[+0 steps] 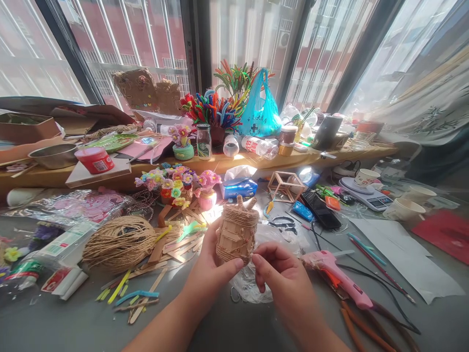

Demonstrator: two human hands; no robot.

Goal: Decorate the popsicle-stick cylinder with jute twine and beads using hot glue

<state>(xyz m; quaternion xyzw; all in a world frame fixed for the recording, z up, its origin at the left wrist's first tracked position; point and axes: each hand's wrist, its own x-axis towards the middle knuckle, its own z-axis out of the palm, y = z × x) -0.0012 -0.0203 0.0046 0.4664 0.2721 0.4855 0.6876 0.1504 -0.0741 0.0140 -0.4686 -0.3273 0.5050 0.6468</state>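
Note:
My left hand (214, 261) is wrapped round a small brown cardboard craft piece (236, 234), thumb across its lower front. Twine is wound in bands about its top and bottom, and short stubs stick up above. At its lower right edge, the thumb and forefinger of my right hand (273, 269) are pinched together; what lies between them is too small to make out. Beneath and behind the piece is a crumpled clear plastic bag (252, 286). To the right lies a pink hot glue gun (339, 278). Black-handled scissors (284, 224) rest behind my right hand.
Left of my hands lie a coil of twine (119, 242) and several wooden sticks (148, 296). Pliers (362, 322) sit at the lower right, near white paper (399, 254). Pipe-cleaner flowers (172, 183) and a wooden stick frame (286, 187) stand behind. A crowded ledge (234, 165) runs below the window.

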